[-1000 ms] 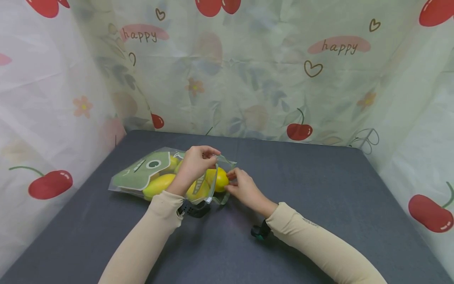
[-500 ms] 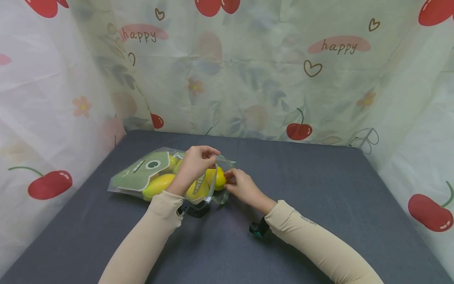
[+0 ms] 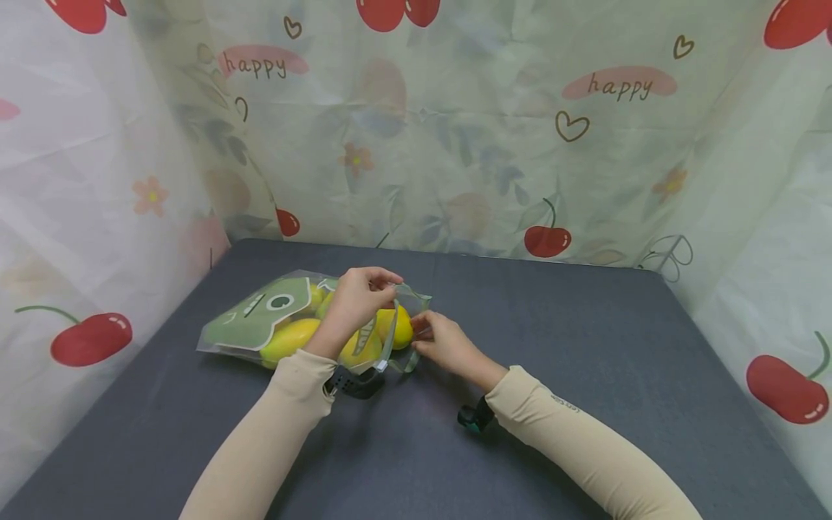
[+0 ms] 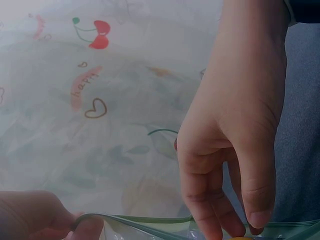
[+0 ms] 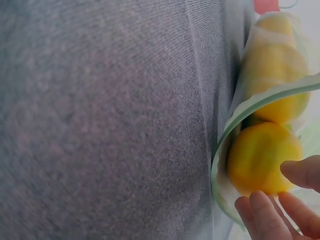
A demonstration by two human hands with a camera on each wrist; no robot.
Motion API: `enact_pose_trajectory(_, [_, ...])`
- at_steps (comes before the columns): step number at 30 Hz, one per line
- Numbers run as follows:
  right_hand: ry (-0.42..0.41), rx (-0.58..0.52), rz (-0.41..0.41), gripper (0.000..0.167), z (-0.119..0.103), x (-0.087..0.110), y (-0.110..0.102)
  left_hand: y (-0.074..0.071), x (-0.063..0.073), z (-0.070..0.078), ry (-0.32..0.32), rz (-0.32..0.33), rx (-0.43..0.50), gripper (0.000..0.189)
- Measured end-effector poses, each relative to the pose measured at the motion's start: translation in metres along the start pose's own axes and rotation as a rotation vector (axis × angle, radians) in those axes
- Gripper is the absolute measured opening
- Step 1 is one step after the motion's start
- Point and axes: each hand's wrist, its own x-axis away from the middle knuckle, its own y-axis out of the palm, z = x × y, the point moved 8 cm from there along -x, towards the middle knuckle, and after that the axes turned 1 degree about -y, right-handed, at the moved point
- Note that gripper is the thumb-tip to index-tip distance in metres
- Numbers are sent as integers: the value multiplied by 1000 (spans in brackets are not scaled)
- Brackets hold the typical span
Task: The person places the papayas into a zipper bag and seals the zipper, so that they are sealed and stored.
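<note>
A clear zip bag (image 3: 247,318) with a green cartoon face lies on the table, its mouth toward the right. My left hand (image 3: 360,296) pinches the upper edge of that mouth; in the left wrist view, thumb and finger grip its green strip (image 4: 145,220). Just inside the opening sits a yellow lemon (image 5: 260,157). My right hand (image 3: 448,350) is at the mouth, its fairly straight fingertips (image 5: 260,205) right at the lemon's near end and the thumb overlapping its side. Behind the lemon, a long yellow fruit (image 3: 292,339) and several others show through the plastic.
The dark table (image 3: 552,397) is walled at the back and sides by a printed curtain (image 3: 455,144). Dark devices on bands sit at both wrists, the right one (image 3: 477,417) hanging below the sleeve.
The right hand has moved slightly left, and the lemon has shifted a little further into the bag. Over the last half second both barely move. The left hand keeps its grip.
</note>
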Motion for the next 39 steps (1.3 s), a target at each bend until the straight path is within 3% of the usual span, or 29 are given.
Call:
enact_pose_trajectory(13, [90, -47, -7, 41, 1, 9, -18, -1, 0, -2, -6, 0, 16, 19])
enact_pose_trajectory(23, [25, -167, -35, 34, -18, 32, -34, -2, 1, -2, -14, 4, 24, 20])
enact_pose_trajectory(39, [55, -374, -273, 35, -18, 58, 33, -2, 0, -1, -7, -1, 36, 19])
